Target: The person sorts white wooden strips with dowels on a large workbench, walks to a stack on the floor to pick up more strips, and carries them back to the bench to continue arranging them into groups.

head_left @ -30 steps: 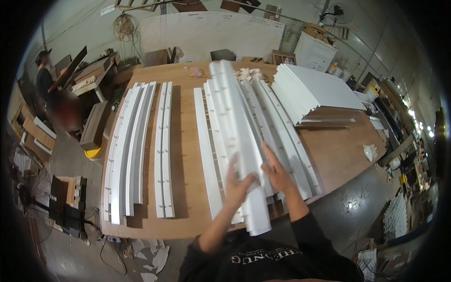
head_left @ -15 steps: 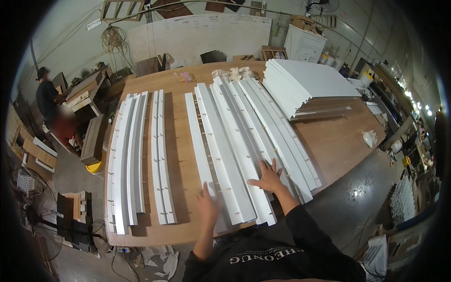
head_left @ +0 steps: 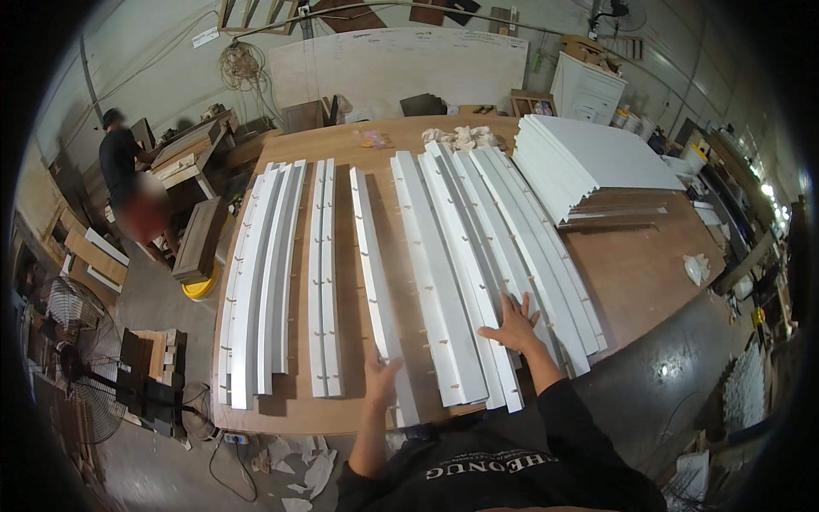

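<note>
Bare lanes between the white boards

Open tabletop (head_left: 636,273) lies right and between left strips (head_left: 256,282); the board cluster (head_left: 478,256) and far-right panel stack (head_left: 589,162) block the rest.

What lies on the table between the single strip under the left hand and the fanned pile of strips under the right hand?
In the head view, only bare brown table lies between the single strip under the left hand and the pile under the right hand.
</note>
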Motion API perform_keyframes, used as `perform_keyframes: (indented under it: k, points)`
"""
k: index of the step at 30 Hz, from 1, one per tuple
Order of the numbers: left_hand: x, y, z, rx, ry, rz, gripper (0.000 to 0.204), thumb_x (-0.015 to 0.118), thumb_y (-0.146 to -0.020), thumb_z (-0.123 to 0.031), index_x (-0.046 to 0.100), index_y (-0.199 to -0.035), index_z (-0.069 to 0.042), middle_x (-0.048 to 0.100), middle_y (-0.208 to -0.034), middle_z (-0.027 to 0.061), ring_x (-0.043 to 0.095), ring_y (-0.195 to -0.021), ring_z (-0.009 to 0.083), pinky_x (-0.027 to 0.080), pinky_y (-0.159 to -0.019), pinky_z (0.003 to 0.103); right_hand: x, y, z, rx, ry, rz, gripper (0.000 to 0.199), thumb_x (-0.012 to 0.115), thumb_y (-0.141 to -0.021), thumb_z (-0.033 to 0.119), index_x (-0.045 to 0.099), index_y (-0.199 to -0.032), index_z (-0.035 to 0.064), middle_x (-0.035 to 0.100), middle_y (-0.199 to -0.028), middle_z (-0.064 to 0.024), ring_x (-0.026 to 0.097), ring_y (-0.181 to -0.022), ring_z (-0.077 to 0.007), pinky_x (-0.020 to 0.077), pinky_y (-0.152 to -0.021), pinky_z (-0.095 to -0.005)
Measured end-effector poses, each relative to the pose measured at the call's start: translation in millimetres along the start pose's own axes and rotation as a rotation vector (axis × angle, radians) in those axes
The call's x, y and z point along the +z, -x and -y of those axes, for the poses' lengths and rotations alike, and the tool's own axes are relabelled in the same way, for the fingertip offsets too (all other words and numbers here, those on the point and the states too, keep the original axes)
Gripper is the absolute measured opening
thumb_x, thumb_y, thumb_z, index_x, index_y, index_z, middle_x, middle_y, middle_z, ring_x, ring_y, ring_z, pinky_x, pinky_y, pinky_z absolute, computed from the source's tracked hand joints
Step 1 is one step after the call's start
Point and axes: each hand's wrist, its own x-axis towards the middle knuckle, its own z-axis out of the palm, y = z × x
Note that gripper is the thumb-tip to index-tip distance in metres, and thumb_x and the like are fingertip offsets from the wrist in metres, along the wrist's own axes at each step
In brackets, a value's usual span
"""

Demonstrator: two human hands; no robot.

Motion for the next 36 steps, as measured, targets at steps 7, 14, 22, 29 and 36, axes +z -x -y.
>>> perform_keyframes:
  k: [7,14,22,29,36]
  points:
    - [-19,-39,-18,0.125,-1.059,-0.32,0.062,0.061,-0.073,-0.013,0.038,-0.128,0.005,0.062,-0.093,0.0272,0.06,-0.088,0.0419,0.047,-0.076,0.049,0,-1,0,0.005,-0.005,0.002,0.113,0.068,-0.065,0.055,0.008,-0.146,0.004,0.021,-0.148,-0.0238,-0.014,-0.138,-0.0412,-0.009,-0.103,-0.0653]
    - [-36,-44,-2,0.21,-1.182,-0.398,0.059,0.062,-0.072,-0.01,0.043,-0.126,0.006,0.063,-0.091,0.0227,0.058,-0.084,0.0401,0.045,-0.076,0.048,4,-4,-4,0.006,0.018,0.008,0.112,0.067,-0.065,0.054,0.008,-0.146,0.0043,0.02,-0.148,-0.0233,-0.014,-0.138,-0.0413,-0.009,-0.104,-0.0645]
    - [-38,-50,9,0.326,-1.233,-0.404,0.067,0.065,-0.072,-0.009,0.038,-0.131,0.006,0.06,-0.104,0.0232,0.056,-0.094,0.038,0.044,-0.082,0.046,3,-3,-3,0.002,0.025,0.001,0.112,0.067,-0.065,0.055,0.008,-0.146,0.0046,0.021,-0.148,-0.0232,-0.013,-0.138,-0.0416,-0.0078,-0.104,-0.0646]
    - [-31,-58,-13,0.302,-1.167,-0.352,0.066,0.053,-0.075,0.0,0.028,-0.135,0.01,0.049,-0.123,0.0268,0.048,-0.109,0.0436,0.04,-0.093,0.044,0,-1,-1,0.012,0.012,0.004,0.111,0.068,-0.065,0.053,0.009,-0.146,0.0035,0.02,-0.148,-0.0239,-0.012,-0.138,-0.0416,-0.0085,-0.104,-0.0639]
    - [-32,-66,-21,0.506,-1.511,-0.344,0.065,0.054,-0.075,0.0,0.031,-0.136,0.005,0.031,-0.141,0.0238,0.037,-0.124,0.0419,0.038,-0.098,0.045,-2,0,1,0.017,0.004,0.012,0.11,0.069,-0.065,0.051,0.011,-0.145,0.0027,0.018,-0.149,-0.0235,-0.012,-0.138,-0.0415,-0.008,-0.105,-0.0632]
